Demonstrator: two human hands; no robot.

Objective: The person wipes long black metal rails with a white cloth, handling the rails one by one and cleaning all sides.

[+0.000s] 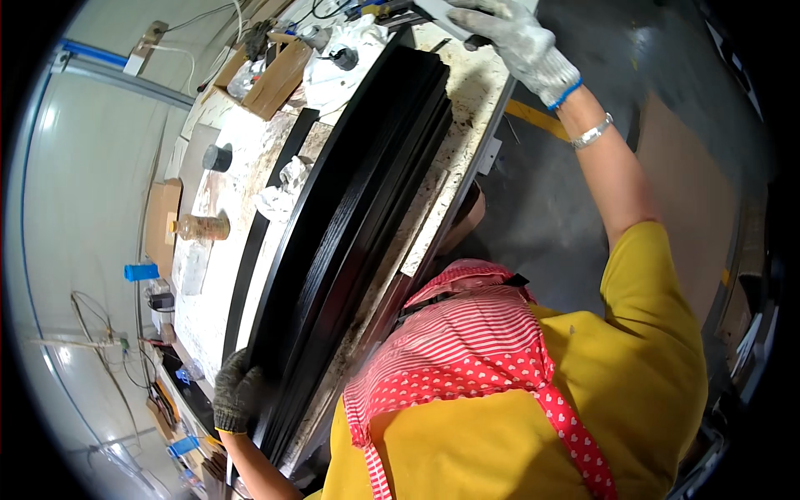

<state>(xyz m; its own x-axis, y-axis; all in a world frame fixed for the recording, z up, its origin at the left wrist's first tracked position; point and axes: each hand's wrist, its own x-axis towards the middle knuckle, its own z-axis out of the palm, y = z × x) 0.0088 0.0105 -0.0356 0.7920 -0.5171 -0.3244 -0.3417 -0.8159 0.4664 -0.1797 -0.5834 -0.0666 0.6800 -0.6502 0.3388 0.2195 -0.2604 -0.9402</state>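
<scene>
A stack of long black boards (333, 225) with a wood-grain surface lies lengthwise along the worktable (471, 92). My left hand (238, 393), in a dark grey knit glove, is closed on the edge of a black board at the stack's near left end. Beyond the far end, close to the table's right edge, is my right hand (512, 46) in a whitish work glove with a blue cuff. Its fingers are bent around something at the top of the view; a small dark part shows by the thumb, but the thing's kind is unclear.
A narrow black strip (248, 279) lies left of the stack, with a crumpled white cloth (286, 192) over it. Farther left are a dark cup (217, 157) and a yellow-capped bottle (200, 227). An open cardboard box (277, 79) stands at the back.
</scene>
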